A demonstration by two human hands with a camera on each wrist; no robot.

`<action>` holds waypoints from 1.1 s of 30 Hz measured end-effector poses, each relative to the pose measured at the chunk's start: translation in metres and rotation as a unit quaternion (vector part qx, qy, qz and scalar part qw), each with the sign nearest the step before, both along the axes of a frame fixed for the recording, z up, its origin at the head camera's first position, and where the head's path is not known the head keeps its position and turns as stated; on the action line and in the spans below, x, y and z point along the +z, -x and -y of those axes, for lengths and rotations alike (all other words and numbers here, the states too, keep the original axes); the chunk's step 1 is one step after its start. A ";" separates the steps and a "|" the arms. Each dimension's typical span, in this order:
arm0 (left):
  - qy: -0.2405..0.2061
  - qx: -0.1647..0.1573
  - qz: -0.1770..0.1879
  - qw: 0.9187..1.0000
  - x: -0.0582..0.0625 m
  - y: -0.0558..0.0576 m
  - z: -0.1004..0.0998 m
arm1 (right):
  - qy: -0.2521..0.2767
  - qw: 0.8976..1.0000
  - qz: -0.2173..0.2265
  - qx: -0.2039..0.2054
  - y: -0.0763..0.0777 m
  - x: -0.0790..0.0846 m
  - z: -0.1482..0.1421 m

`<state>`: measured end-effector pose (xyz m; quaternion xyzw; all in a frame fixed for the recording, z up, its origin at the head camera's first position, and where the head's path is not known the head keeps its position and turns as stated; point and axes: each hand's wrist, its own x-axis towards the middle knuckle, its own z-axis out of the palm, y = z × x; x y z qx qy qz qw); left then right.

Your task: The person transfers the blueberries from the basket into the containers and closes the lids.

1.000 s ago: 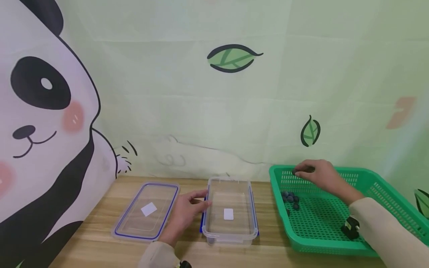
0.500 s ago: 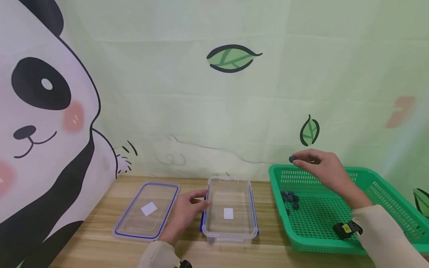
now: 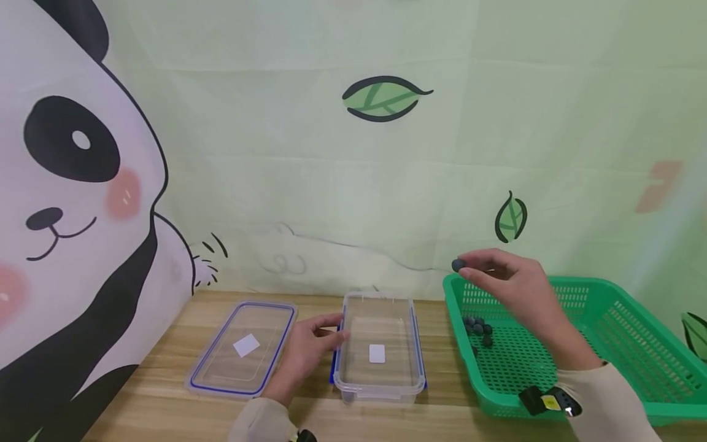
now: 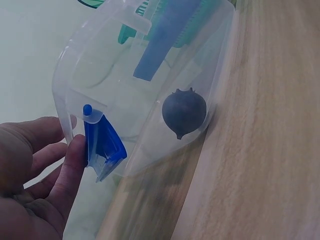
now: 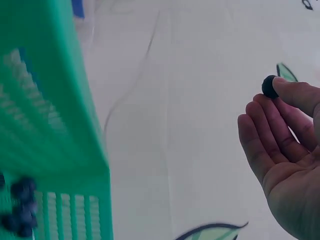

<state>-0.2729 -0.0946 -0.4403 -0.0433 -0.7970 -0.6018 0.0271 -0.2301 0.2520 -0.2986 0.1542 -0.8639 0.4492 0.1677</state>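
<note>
My right hand [image 3: 510,279] pinches a blueberry [image 3: 458,265] between thumb and fingertips, above the left rim of the green basket. The right wrist view shows the same blueberry [image 5: 270,86] at the fingertips, with the other fingers loosely bent. Several blueberries [image 3: 478,326] lie in the basket's left part. At the left side of a clear plastic box [image 3: 380,390], my left hand [image 3: 309,344] pinches its rim with thumb and finger, beside a blue latch [image 4: 103,142]. Through the box's wall, a dark round shape [image 4: 184,112] shows near the bottom in the left wrist view.
A clear lid [image 3: 221,371] with a blue seal lies flat left of the box. The green basket [image 3: 480,393] stands at the right of the wooden table [image 3: 166,417]. Behind rises a pale green cloth [image 3: 276,123] with a panda and leaves.
The right hand has lifted the blueberry up out of the green basket and moved it left, past the rim. The left hand stays at the box.
</note>
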 end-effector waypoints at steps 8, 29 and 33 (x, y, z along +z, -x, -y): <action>-0.002 0.003 0.005 1.000 0.000 0.000 -0.001 | 0.050 0.998 -0.001 0.025 -0.007 -0.024 0.033; -0.002 -0.001 0.005 1.000 0.002 0.000 -0.001 | 0.132 0.983 0.063 0.110 -0.010 -0.074 0.101; 0.000 -0.005 0.005 1.000 0.003 0.000 -0.001 | 0.128 0.979 0.092 0.129 -0.009 -0.087 0.113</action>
